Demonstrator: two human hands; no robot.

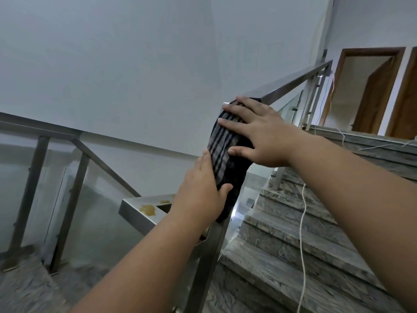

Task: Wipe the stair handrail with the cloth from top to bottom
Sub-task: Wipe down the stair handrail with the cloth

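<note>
A dark cloth (222, 152) with grey stripes lies draped over the sloping steel handrail (295, 81), covering a stretch of it. My right hand (255, 134) presses flat on the cloth's upper part, fingers spread. My left hand (200, 190) clasps the cloth's lower part around the rail, thumb on the right side. Above the cloth the bare rail climbs to the upper landing. Below my left hand the rail drops to a corner piece (140, 211) that carries yellow-brown stains (147, 209).
Grey stone stairs (293, 240) rise on the right, with a white cord (303, 233) trailing down them. Glass panels and steel posts (207, 267) stand under the rail. A second railing (67, 141) descends on the left. Wooden door frames (370, 91) stand at the top landing.
</note>
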